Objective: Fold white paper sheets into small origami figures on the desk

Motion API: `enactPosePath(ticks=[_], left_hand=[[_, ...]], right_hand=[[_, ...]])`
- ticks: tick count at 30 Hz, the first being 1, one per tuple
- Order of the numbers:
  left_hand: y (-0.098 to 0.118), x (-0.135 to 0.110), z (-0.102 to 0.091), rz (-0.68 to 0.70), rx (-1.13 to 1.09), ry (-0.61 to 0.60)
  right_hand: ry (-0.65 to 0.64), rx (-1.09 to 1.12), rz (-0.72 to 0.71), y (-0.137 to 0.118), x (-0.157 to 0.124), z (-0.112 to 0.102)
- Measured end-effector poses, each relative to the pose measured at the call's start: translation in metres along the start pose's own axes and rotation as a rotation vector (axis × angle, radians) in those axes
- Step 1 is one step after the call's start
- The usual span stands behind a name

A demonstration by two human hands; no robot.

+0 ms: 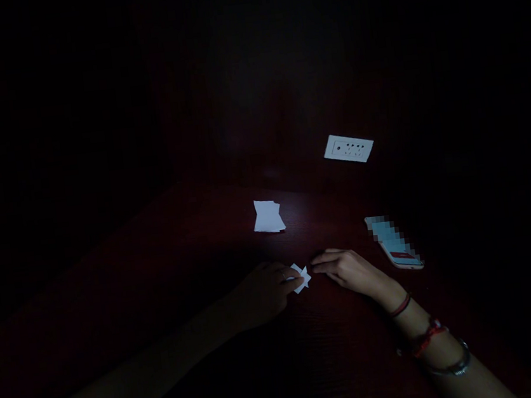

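A small piece of folded white paper (306, 277) with pointed corners lies on the dark red table. My left hand (272, 288) holds it from the left, fingers and thumb over its left part, which they partly hide. A ring shows on one of these fingers. Just right of the paper, my right hand (345, 268) rests with its fingers stretched out toward it, a small gap between. Nothing shows in the right hand. Farther back lies a small stack of white paper sheets (268, 216), their edges uneven.
A phone (398, 244) with a lit, partly pixelated screen lies to the right, beyond my right wrist. At the back, a white power socket (348, 148) sits on the dark upright panel. Bracelets (429, 337) circle my right forearm. Deep shadow hides the surroundings.
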State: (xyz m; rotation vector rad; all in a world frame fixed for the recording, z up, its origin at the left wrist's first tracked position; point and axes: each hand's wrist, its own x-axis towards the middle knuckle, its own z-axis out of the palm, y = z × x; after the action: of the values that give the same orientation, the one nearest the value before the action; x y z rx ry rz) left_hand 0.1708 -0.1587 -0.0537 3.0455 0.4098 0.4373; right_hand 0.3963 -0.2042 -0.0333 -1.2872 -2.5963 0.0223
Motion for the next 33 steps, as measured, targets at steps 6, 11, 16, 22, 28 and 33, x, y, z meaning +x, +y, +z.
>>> enactPosePath(ticks=[6,11,16,22,28,33], left_hand=[[-0.001,-0.002,-0.003,-0.008,-0.002,0.050],[-0.013,-0.009,-0.007,0.054,0.044,0.055],[-0.022,-0.011,-0.014,0.041,0.141,0.078],[0.000,-0.011,-0.015,-0.040,0.119,0.113],[0.003,-0.017,0.000,-0.081,0.022,0.016],[-0.005,-0.017,0.003,-0.070,-0.015,0.036]], right_hand=[[0.170,0.080,0.071,0.001,-0.004,-0.006],[0.045,0.114,-0.026,-0.016,0.004,-0.005],[-0.016,0.138,-0.008,-0.023,0.006,-0.005],[-0.015,0.271,0.030,-0.019,0.006,-0.001],[0.042,0.429,0.114,-0.008,0.008,0.002],[0.222,0.432,0.276,-0.001,0.015,0.014]])
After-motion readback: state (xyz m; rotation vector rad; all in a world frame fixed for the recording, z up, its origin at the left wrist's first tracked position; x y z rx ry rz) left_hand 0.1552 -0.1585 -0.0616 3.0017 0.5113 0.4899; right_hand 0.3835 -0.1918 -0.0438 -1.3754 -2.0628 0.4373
